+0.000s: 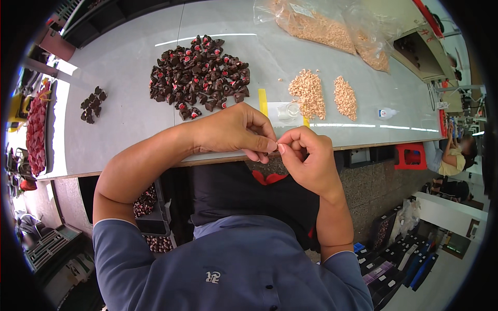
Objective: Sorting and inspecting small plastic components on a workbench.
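Just over the near edge of the table, the fingertips of my left hand [246, 132] and my right hand [310, 155] meet. Both are closed in a pinch, and whatever is between them is too small to make out. Beyond my left wrist lies a wide pile of small dark brown pieces [202, 75], several with red and white centres. Past my right fingers sit a small clear dish [288, 111] and a heap of small beige pieces [307, 93]. A smaller beige heap [345, 98] is to its right.
Large clear bags of beige pieces [321, 31] lie at the back. A small white bottle [386, 113] stands at the right, a few dark pieces [92, 105] at the left. Yellow tape [263, 102] marks the grey table [124, 67]. Another person [456, 155] is at the far right, near a red stool [410, 156].
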A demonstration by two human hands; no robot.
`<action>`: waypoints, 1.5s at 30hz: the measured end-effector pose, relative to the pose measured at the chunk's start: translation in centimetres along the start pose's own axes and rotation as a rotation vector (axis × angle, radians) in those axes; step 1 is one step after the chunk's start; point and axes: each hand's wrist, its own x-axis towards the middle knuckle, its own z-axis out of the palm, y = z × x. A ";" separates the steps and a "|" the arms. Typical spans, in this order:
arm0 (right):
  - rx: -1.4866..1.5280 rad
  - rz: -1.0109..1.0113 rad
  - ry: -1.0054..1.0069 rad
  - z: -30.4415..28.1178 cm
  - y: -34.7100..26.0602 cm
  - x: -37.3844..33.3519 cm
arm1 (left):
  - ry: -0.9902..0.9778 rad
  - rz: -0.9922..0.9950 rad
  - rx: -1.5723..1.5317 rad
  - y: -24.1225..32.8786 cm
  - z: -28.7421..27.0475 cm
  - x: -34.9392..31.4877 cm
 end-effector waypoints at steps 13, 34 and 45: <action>-0.153 -0.216 0.082 -1.3 1.0 0.5 | 0.016 -0.008 -0.021 0.0 0.1 0.3; -1.016 -0.382 -0.094 -4.4 -1.3 4.9 | 0.024 0.043 -0.077 -0.5 -0.2 0.4; -0.450 -0.346 0.015 -1.7 -1.6 2.2 | 0.029 0.063 -0.124 -0.8 -0.7 0.6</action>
